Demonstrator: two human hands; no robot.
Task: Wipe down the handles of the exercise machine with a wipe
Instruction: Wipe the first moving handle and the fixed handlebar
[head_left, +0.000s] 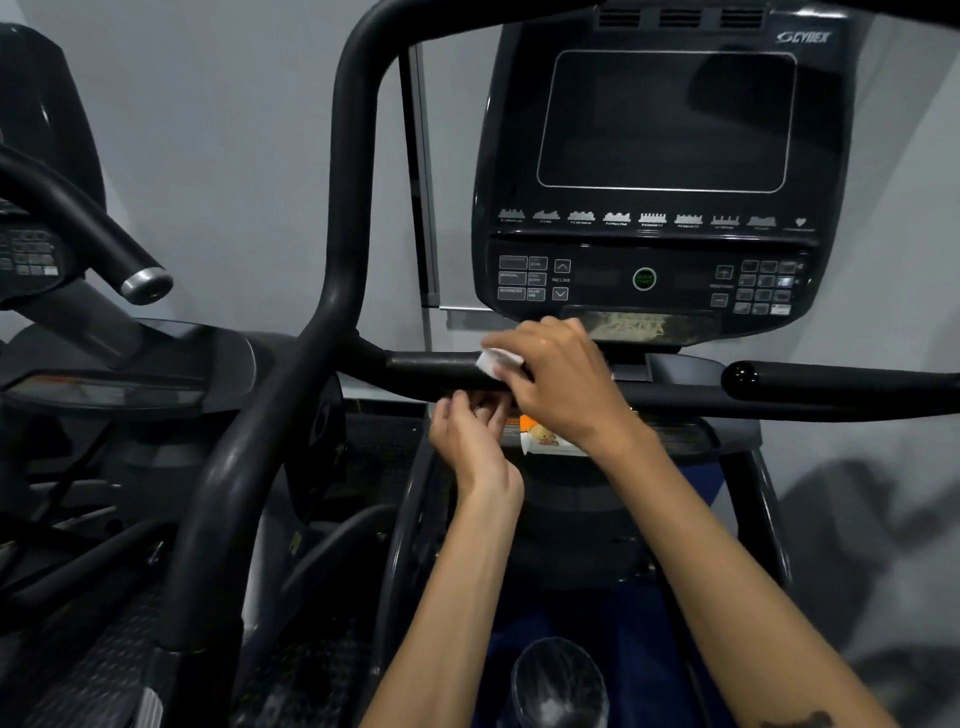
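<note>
Forearms reaching in, mid-wipe on the left grip.
Small white folded wipe (497, 362) sits on the black padded horizontal handle (436, 370), pressed down by the right hand (558, 379), fingers curled over it. Left hand (467, 434) curls under the bar; can't tell if it grips. I'd wrap the wipe fully around and twist along to the end.

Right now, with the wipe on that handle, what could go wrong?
The right hand presses only a small folded wipe on the top of the left handle, so its underside may get missed. The left hand holds the wipe packet loosely under the bar; it might slip and drop.
</note>
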